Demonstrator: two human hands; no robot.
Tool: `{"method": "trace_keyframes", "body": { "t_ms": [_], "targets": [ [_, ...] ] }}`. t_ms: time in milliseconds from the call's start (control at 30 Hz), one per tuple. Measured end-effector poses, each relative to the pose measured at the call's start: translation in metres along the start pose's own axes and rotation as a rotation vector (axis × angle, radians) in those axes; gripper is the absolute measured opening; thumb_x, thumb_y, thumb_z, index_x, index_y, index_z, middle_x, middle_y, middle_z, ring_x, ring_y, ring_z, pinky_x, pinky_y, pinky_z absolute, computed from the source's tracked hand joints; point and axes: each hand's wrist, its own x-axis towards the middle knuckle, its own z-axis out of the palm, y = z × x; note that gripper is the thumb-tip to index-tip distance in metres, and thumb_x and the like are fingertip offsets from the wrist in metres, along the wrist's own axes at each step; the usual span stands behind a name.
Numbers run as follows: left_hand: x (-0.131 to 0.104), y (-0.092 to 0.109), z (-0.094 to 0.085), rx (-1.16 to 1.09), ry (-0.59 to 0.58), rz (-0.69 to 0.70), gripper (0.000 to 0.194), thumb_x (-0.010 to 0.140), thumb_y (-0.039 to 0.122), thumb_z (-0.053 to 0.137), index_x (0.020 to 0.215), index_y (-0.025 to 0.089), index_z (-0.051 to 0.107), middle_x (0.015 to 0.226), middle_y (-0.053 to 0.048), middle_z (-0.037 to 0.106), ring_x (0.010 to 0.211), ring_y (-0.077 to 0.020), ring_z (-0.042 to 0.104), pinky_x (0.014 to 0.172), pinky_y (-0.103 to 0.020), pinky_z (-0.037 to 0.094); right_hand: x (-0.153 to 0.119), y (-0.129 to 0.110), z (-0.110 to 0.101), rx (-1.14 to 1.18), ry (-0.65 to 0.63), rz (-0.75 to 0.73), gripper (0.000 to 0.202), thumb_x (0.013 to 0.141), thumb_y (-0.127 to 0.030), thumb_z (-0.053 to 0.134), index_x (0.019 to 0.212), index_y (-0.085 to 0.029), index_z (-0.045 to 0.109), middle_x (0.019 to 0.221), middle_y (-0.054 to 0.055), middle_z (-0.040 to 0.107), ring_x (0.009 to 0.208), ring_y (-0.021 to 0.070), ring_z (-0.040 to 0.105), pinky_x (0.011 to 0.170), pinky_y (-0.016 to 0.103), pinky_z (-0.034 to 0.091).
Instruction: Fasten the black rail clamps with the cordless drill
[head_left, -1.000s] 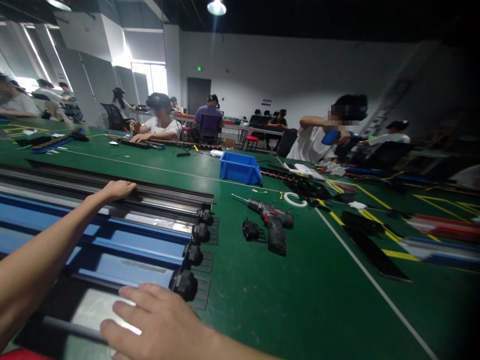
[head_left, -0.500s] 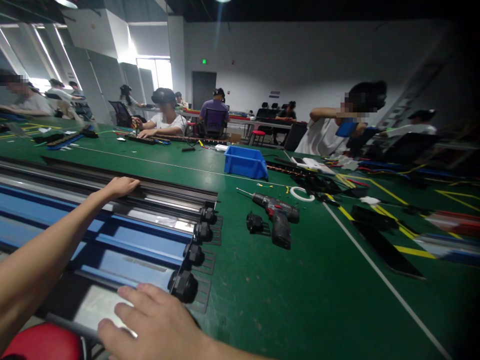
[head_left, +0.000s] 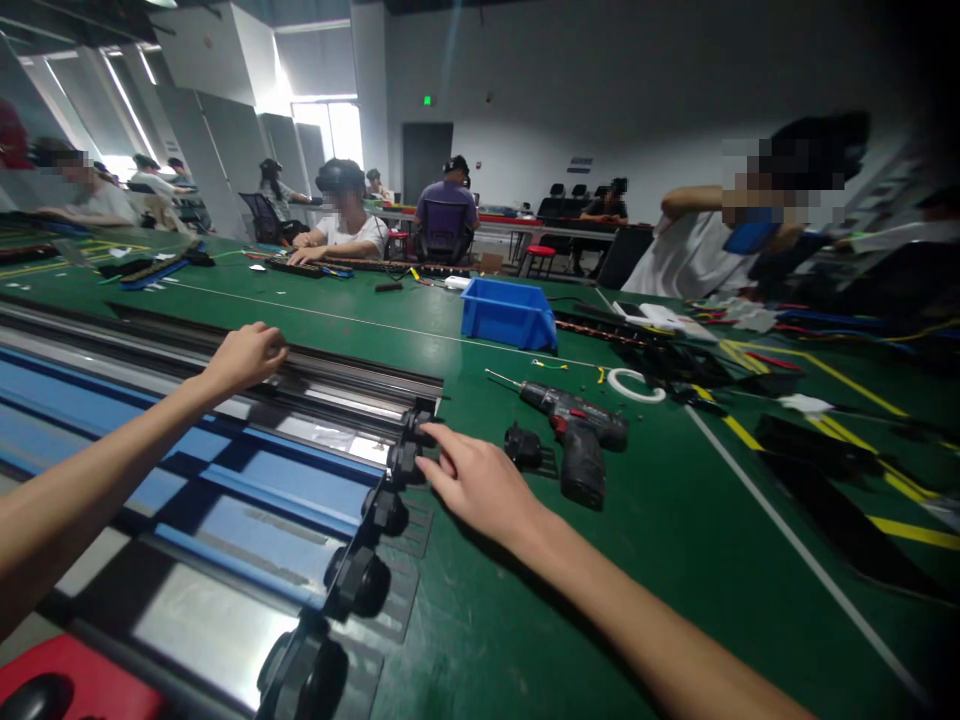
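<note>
Long metal profiles [head_left: 247, 475] with blue and grey faces lie side by side at the left, with black ribbed end fittings [head_left: 386, 510] along their right ends. My left hand [head_left: 251, 355] is on the far dark rails [head_left: 360, 372], its fingers curled; what is under them is hidden. My right hand [head_left: 480, 480] is at the far end fittings, thumb and forefinger apart, fingertips at or touching two of them. Right of that hand, a loose black fitting [head_left: 523, 445] lies beside a black cordless drill [head_left: 577, 435] with a long bit.
A blue bin [head_left: 508, 312] stands beyond the drill on the green table [head_left: 480, 620]. A white ring [head_left: 636, 385], small yellow parts and dark strips lie to the right. A red stool [head_left: 82, 680] is at the lower left. Several people work around the room.
My right hand has moved from the near profile, forward and right, to the far end fittings. My left hand's fingers have curled. The view has shifted left and down, showing the near end fitting.
</note>
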Motion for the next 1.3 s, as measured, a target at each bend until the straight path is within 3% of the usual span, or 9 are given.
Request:
{"method": "trace_keyframes", "body": {
  "t_ms": [67, 133, 267, 400, 667, 1300],
  "targets": [
    [-0.02, 0.03, -0.018, -0.083, 0.134, 0.061, 0.037, 0.09, 0.044, 0.043, 0.092, 0.016, 0.067, 0.091, -0.009, 0.064, 0.085, -0.0211, 0.058, 0.078, -0.029, 0.042, 0.003, 0.017, 0.008, 0.001, -0.032, -0.001, 0.039, 0.096, -0.034, 0.056, 0.133, -0.022, 0.054, 0.081, 0.0, 0.067, 0.07, 0.0157, 0.061, 0.065, 0.027, 0.042],
    [-0.044, 0.065, -0.036, -0.2, 0.116, 0.138, 0.035, 0.093, 0.042, 0.041, 0.088, 0.017, 0.065, 0.081, -0.006, 0.061, 0.073, -0.0176, 0.055, 0.07, -0.028, 0.041, 0.004, 0.023, 0.02, 0.017, -0.05, -0.038, 0.041, 0.095, -0.035, 0.057, 0.134, -0.023, 0.053, 0.085, 0.001, 0.068, 0.074, 0.0161, 0.063, 0.067, 0.027, 0.042],
    [-0.09, 0.128, -0.058, -0.32, -0.16, 0.407, 0.035, 0.096, 0.042, 0.041, 0.079, 0.019, 0.061, 0.075, -0.005, 0.059, 0.068, -0.0158, 0.054, 0.065, -0.028, 0.039, 0.004, 0.022, 0.038, 0.044, -0.047, -0.08, 0.048, 0.093, -0.041, 0.06, 0.136, -0.023, 0.051, 0.091, 0.002, 0.07, 0.079, 0.0176, 0.065, 0.071, 0.027, 0.044],
    [-0.11, 0.158, -0.052, -0.342, -0.336, 0.528, 0.033, 0.098, 0.042, 0.042, 0.088, 0.021, 0.065, 0.083, -0.007, 0.061, 0.075, -0.0182, 0.058, 0.069, -0.03, 0.041, 0.003, 0.025, 0.041, 0.06, -0.037, -0.086, 0.047, 0.094, -0.044, 0.059, 0.135, -0.023, 0.051, 0.091, 0.002, 0.07, 0.081, 0.0179, 0.066, 0.072, 0.027, 0.044],
    [-0.113, 0.165, -0.028, -0.429, -0.418, 0.479, 0.036, 0.102, 0.041, 0.034, 0.088, 0.021, 0.06, 0.087, -0.006, 0.065, 0.082, -0.0189, 0.059, 0.075, -0.029, 0.042, 0.002, 0.03, 0.04, 0.085, -0.034, -0.118, 0.045, 0.095, -0.041, 0.059, 0.135, -0.022, 0.051, 0.097, 0.004, 0.071, 0.083, 0.017, 0.066, 0.073, 0.026, 0.045],
    [-0.114, 0.168, -0.03, -0.502, -0.443, 0.455, 0.035, 0.101, 0.044, 0.033, 0.087, 0.021, 0.056, 0.085, -0.005, 0.063, 0.08, -0.0185, 0.058, 0.075, -0.028, 0.043, 0.001, 0.019, 0.051, 0.02, 0.008, -0.06, 0.045, 0.094, -0.04, 0.06, 0.133, -0.02, 0.049, 0.103, 0.008, 0.071, 0.084, 0.0203, 0.068, 0.073, 0.029, 0.048]
  ]
}}
